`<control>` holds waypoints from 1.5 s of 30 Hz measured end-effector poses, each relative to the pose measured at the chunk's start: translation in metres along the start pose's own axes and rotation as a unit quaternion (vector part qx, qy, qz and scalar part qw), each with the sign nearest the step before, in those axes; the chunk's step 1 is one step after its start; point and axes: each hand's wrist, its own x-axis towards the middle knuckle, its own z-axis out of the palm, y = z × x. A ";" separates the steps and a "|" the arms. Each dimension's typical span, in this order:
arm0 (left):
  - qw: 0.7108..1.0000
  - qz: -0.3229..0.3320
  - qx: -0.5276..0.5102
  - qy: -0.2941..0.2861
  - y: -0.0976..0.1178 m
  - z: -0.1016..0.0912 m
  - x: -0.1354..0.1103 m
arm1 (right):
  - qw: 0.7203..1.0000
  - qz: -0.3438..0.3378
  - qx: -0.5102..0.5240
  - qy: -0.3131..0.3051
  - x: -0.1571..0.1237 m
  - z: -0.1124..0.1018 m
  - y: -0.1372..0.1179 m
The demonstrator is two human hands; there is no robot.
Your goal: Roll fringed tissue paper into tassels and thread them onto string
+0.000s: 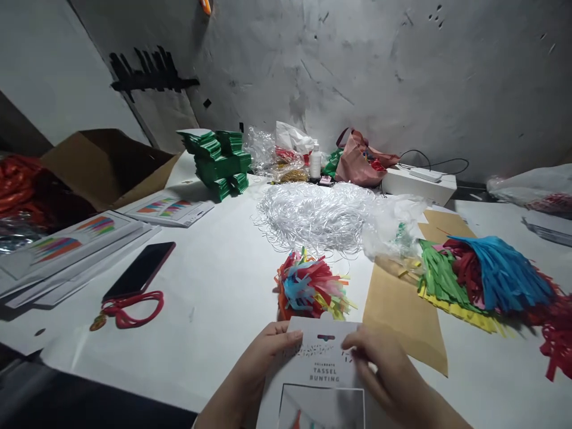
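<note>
Both hands hold a white card packet [319,372] printed "TASSEL BUNTING" at the bottom centre. My left hand [263,357] grips its left edge with the thumb on top near the upper corner. My right hand [379,363] pinches the upper right part, fingers curled over the front. Just beyond the packet lies a bundle of multicoloured paper tassels [310,287] on the white table [214,286].
A heap of white string [313,217] lies centre, brown envelopes [404,304] and green, red and blue tassels [487,277] to the right. At left are a phone [140,269], a red cord [131,308], printed cards [67,244], a cardboard box [107,164] and green stacks [218,161].
</note>
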 end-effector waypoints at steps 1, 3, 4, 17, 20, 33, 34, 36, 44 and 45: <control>1.000 -0.008 -0.008 -0.011 -0.001 0.001 0.001 | 0.998 -0.040 -0.056 -0.013 -0.001 0.007 -0.004; 0.999 -0.026 -0.025 -0.024 -0.003 0.002 0.004 | 0.987 -0.081 -0.137 -0.012 -0.002 0.016 -0.005; 0.999 -0.035 -0.033 -0.026 -0.004 0.004 0.004 | 0.983 -0.087 -0.161 -0.007 -0.002 0.019 -0.004; 0.995 -0.043 -0.087 -0.036 -0.011 0.014 0.006 | 0.986 -0.064 -0.151 0.040 -0.008 0.018 -0.001; 0.996 -0.031 -0.078 -0.043 -0.013 0.011 0.004 | 0.985 -0.062 -0.155 0.043 -0.008 0.019 0.001; 0.997 -0.018 -0.047 -0.062 -0.013 0.020 0.002 | 0.982 -0.073 -0.168 0.040 -0.009 0.021 0.008; 0.997 -0.021 -0.048 -0.056 -0.015 0.018 0.002 | 0.984 -0.069 -0.162 0.034 -0.009 0.021 0.008; 0.998 -0.022 -0.050 -0.035 -0.018 0.015 0.001 | 0.989 -0.051 -0.135 0.017 -0.009 0.020 0.007; 0.998 -0.018 -0.043 -0.049 -0.019 0.015 0.000 | 0.996 -0.007 -0.089 0.001 -0.012 0.016 0.004; 0.998 -0.019 -0.042 -0.050 -0.019 0.015 0.000 | 0.996 -0.006 -0.092 0.003 -0.013 0.017 0.005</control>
